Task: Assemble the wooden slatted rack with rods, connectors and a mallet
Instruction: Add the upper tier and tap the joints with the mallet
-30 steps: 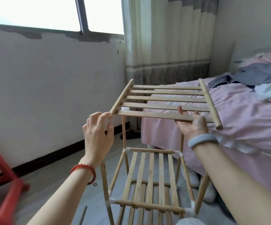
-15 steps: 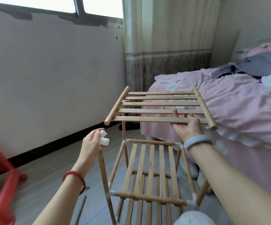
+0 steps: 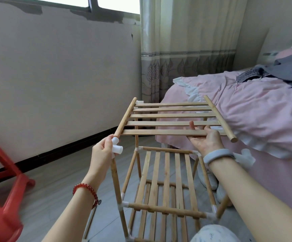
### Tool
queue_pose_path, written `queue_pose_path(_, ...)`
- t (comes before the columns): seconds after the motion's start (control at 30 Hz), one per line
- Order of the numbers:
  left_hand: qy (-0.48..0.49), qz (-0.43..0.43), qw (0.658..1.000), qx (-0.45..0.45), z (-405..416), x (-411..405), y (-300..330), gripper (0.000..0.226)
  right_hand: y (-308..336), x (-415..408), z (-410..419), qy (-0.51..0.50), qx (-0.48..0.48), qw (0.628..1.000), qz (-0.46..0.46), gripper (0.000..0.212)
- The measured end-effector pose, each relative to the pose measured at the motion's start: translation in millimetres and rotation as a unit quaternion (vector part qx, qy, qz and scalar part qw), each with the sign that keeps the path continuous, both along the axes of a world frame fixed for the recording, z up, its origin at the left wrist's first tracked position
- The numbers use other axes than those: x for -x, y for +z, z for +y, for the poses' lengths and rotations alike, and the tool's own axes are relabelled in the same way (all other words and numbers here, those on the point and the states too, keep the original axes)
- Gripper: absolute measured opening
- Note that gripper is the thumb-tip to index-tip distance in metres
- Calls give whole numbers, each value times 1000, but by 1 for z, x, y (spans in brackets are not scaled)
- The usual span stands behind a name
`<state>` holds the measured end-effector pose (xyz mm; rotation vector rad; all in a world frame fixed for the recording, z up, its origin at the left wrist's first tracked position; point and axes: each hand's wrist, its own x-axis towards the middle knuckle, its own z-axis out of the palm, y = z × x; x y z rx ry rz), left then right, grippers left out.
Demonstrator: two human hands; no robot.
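Bare forearms; a red bead bracelet (image 3: pixel 85 191) circles the left wrist, a grey band (image 3: pixel 217 154) the right.

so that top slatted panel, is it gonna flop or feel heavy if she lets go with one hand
Probably stiff: the slatted panel stays flat though only the right hand cradles it from below. Likely light too, being thin slats carried on open fingers. It may tip, since its near left end is only just meeting the white connector that the left hand pinches.
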<state>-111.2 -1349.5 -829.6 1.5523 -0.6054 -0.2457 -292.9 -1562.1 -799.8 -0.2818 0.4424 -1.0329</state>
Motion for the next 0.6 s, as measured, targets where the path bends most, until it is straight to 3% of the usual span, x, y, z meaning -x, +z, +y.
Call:
queue_pose_path(0.37, 22, -22, 1000, -6, -3, 6, 2, 35, 5, 6, 3, -10, -16, 1000, 3, 27)
queue_pose_path(0.6, 23, -27, 999, -8, -3, 10, 2, 34, 5, 11, 2, -12, -21, 999, 23, 20)
